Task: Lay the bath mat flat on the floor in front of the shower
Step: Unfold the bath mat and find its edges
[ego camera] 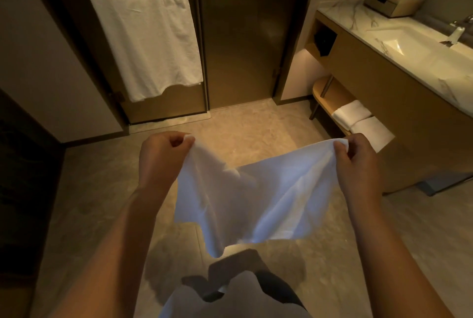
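The bath mat (245, 200) hangs in the air in the middle of the view, stretched between both hands and well clear of the floor (250, 123). The left hand (163, 150), at about 10 o'clock from the mat's centre, pinches one top corner with curled fingers (179, 139). The right hand (358, 156), at about 2 o'clock, has its fingers (341, 150) bunched round the other top corner. The top edge sags between the two grips and the lower edge droops unevenly, with one point dangling toward 6 o'clock.

The mat looks thin, soft and light. It folds and billows freely, so it will not hold a shape by itself and probably creases where it touches down first. The two top corners seem the right place to hold it, since pulling them apart should take out the sag. It is unlikely to slip from a pinch or to be harmed by dropping.

The shower door (240, 49) stands at 12 o'clock with bare floor before its threshold, which I judge to be the landing spot. A white towel (146, 41) hangs at 11 o'clock, folded towels (358, 118) sit on a low shelf at 2 o'clock, and the table (358, 23) with its basin runs past them. Laying the mat is not yet done.
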`<state>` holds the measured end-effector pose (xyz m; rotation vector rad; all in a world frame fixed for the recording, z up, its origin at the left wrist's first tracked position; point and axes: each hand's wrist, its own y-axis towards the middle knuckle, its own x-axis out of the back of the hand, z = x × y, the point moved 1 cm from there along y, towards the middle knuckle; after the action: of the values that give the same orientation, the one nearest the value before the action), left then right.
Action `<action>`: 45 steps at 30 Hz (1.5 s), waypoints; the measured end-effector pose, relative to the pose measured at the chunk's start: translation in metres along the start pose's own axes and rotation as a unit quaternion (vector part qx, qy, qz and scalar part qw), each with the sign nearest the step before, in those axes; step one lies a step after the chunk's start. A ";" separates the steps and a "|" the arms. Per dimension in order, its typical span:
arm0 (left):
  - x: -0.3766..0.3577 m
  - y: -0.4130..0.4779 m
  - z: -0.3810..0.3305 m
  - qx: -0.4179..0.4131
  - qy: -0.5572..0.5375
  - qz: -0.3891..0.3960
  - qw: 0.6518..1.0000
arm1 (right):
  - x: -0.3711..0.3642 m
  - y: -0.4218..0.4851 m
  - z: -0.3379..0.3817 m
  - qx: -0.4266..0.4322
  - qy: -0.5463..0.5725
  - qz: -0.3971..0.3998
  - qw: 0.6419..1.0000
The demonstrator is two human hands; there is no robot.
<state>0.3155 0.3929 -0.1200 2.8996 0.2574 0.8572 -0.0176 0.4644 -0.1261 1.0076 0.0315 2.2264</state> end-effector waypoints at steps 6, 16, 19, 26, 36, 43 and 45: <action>-0.026 0.001 0.011 -0.005 0.085 0.029 0.996 | -0.001 0.002 -0.021 -0.017 0.006 0.004 1.000; -0.094 0.007 0.003 0.014 0.098 0.092 0.991 | -0.006 0.034 -0.077 -0.054 -0.010 0.035 0.998; -0.124 0.019 -0.018 0.013 0.107 0.103 0.989 | -0.006 0.058 -0.088 -0.049 -0.017 0.052 0.997; -0.188 0.056 -0.072 0.002 0.110 0.081 0.991 | 0.008 0.143 -0.110 -0.006 0.022 0.061 0.998; -0.245 0.074 -0.098 0.037 0.100 0.076 0.991 | -0.009 0.206 -0.141 0.010 0.015 0.114 0.993; -0.259 0.106 -0.097 0.058 0.110 0.061 0.990 | -0.042 0.243 -0.141 0.020 0.004 0.130 0.991; -0.265 0.121 -0.093 0.061 0.106 0.057 0.991 | -0.055 0.256 -0.138 0.023 -0.001 0.136 0.990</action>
<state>0.0611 0.2289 -0.1644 2.9585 0.1682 1.2109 -0.2320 0.2694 -0.1858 1.0936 -0.0590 2.4819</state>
